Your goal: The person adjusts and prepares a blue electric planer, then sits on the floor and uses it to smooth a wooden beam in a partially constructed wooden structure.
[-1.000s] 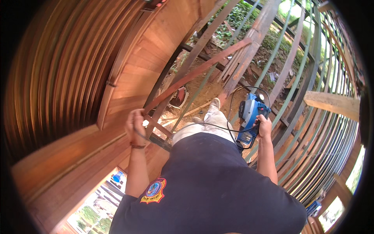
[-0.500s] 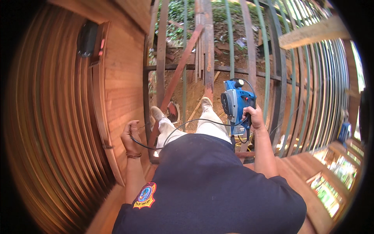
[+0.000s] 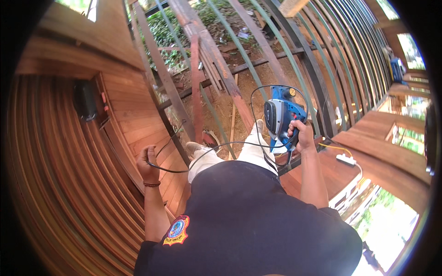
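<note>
My left hand [image 3: 148, 162], wearing a beaded bracelet, grips a loop of black power cable [image 3: 198, 158] at my left side. My right hand [image 3: 301, 137] is wrapped round the handle of a blue and grey electric planer [image 3: 278, 119], held out in front of my right thigh. The cable droops across my light trousers between the two hands and loops around the tool. Below me are my shoes, near a weathered beam [image 3: 241, 108] and an open frame of slats with dirt underneath.
Wooden panelling [image 3: 129, 115] and ribbed slats line the left, with a black object [image 3: 84, 99] on them. A white power strip [image 3: 345, 159] with yellow lead lies on boards at right. A blue object [image 3: 396, 69] and a jutting timber [image 3: 290, 5] are farther off.
My view has swung clockwise, bringing the power strip and right-hand boards into sight. My left hand has shifted slightly outward with the cable; the planer stays in my right hand, now a little higher.
</note>
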`<action>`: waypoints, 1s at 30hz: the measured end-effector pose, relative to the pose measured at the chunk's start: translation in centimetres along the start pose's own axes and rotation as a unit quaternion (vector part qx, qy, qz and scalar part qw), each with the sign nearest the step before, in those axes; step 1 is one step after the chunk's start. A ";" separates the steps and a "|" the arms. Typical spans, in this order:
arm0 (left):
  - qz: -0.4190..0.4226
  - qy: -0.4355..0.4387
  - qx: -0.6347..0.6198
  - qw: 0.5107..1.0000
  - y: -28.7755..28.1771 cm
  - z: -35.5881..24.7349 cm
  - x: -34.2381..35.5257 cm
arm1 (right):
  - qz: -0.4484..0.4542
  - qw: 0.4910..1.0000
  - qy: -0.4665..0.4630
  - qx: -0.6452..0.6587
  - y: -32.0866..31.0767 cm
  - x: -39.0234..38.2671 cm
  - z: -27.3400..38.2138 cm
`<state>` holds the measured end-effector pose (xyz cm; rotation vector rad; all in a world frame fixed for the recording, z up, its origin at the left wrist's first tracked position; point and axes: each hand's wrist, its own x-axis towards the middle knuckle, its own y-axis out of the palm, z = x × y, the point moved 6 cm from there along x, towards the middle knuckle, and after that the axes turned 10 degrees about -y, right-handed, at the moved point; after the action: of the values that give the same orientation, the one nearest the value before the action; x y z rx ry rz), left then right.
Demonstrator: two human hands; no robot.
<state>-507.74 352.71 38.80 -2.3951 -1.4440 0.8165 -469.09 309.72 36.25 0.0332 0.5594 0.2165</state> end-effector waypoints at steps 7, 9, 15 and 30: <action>-0.031 0.047 0.069 0.996 6.9 -5.0 -0.1 | -0.021 0.998 -0.021 -0.064 -11.9 0.8 -1.0; -0.037 0.063 0.108 0.991 10.1 -6.8 -0.6 | -0.044 0.992 -0.033 -0.112 -14.7 1.3 -0.9; -0.007 0.118 0.127 0.985 20.7 -10.1 -2.2 | -0.044 0.967 -0.034 -0.248 -21.4 2.7 2.1; 0.419 -0.121 -0.005 0.900 45.9 -22.7 -5.7 | 0.256 0.660 -0.502 -0.498 -15.7 1.3 12.0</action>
<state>-462.96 327.33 38.25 -3.0045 -0.3835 1.3041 -458.57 294.97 44.27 -0.7442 -0.7757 0.9707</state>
